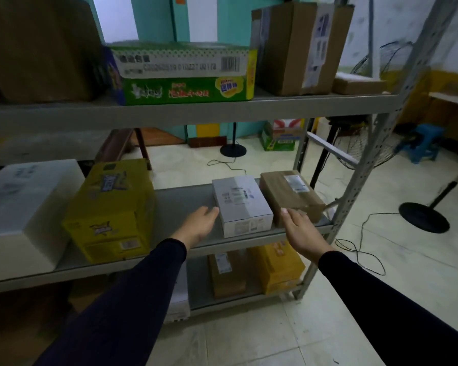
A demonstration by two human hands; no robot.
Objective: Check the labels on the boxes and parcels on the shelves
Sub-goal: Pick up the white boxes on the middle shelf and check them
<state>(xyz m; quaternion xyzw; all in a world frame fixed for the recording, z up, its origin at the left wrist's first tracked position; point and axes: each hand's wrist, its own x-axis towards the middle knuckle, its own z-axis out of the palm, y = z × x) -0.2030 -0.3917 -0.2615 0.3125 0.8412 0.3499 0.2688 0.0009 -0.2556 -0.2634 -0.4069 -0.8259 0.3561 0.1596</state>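
Your left hand (200, 224) and right hand (300, 231) are both spread wide, holding nothing, flanking the white box (242, 206) on the middle shelf (180, 204). It sits at the front lip; a push could tip it off. At two o'clock the brown parcel (291, 198) crowds it. Open room lies at ten o'clock, before the yellow box (111, 210).

behind the shelving, a black round stand base (233, 150) sits on the pale tiled floor (249, 336), a thin cable (226, 165) trailing near it. a blue plastic stool (422, 143) stands far right, near a fan cage (365, 147).
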